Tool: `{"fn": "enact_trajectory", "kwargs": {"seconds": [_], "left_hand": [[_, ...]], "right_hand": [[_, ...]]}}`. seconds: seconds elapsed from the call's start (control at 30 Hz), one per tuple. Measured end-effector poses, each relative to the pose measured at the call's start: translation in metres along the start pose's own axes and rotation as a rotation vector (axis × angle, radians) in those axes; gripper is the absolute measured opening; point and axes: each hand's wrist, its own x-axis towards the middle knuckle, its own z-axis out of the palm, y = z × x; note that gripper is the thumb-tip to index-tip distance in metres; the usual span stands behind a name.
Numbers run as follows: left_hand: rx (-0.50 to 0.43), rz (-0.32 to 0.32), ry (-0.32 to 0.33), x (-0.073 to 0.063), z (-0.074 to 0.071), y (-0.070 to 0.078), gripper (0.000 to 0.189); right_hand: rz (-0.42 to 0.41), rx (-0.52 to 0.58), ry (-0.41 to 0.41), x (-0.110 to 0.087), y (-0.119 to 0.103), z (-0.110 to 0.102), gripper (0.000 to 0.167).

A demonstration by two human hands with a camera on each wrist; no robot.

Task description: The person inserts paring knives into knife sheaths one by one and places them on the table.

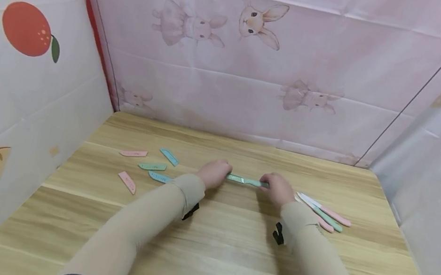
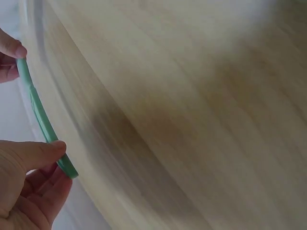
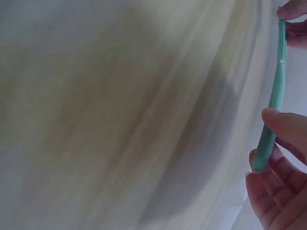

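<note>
A green paring knife (image 1: 254, 183) is held level above the table between my two hands, its blade inside a green sheath (image 1: 235, 178). My left hand (image 1: 214, 174) pinches the sheath's end between thumb and fingers, as the left wrist view shows with the sheath (image 2: 43, 117) running up to the other hand. At the other end my right hand (image 1: 278, 190) grips the handle (image 3: 271, 129) with its thumb on one side and fingers on the other. Sheath and handle meet at a visible joint; the blade is hidden.
Left of the left hand lie several loose sheaths, among them a pink one (image 1: 127, 182), a green one (image 1: 152, 166) and a blue one (image 1: 169, 157). Bare-bladed knives with pink and green handles (image 1: 328, 218) lie beside my right forearm. Printed cloth walls (image 1: 208, 102) border the wooden table.
</note>
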Motion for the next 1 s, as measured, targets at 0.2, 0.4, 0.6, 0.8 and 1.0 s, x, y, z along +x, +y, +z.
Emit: {"fn": "enact_trajectory", "kwargs": {"seconds": [0.2,0.4,0.6,0.8,1.0], "left_hand": [[0.021,-0.048,-0.018,0.011,0.011,-0.005,0.017],[0.004,-0.085,-0.031,0.017,0.016,-0.008,0.015],[-0.011,-0.095,-0.039,0.022,0.016,-0.012,0.016],[-0.035,-0.091,-0.032,0.021,0.017,-0.015,0.017],[-0.096,-0.106,-0.056,0.006,0.007,-0.018,0.027]], "right_hand": [[0.055,-0.046,-0.047,0.014,0.004,0.015,0.011],[0.084,-0.080,-0.066,0.017,-0.001,0.015,0.008],[0.088,-0.078,-0.077,0.018,-0.005,0.012,0.011],[0.104,-0.038,-0.082,0.019,-0.003,0.013,0.013],[0.138,-0.014,-0.121,0.018,-0.005,0.013,0.017]]}}
